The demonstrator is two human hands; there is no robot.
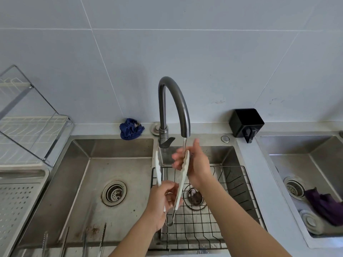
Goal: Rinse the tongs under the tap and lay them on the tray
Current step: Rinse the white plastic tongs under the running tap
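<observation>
White tongs (182, 178) with a metal hinge end are held spread apart over the right basin of the double sink. My left hand (161, 203) grips them near the hinge. My right hand (193, 164) is closed around the tip of the right arm, directly below the spout of the dark curved tap (177, 101), where a thin stream of water runs onto it. The left arm of the tongs (158, 169) sticks up free. The perforated metal tray (16, 204) lies at the far left beside the sink.
A black wire basket (239, 190) sits in the right basin (220, 154). The left basin (92, 175) holds several metal utensils (83, 240) at its front edge. A dish rack (31, 127) stands above the tray. A blue cloth (130, 128) and black holder (246, 123) sit on the ledge. Another sink (306, 160) lies right.
</observation>
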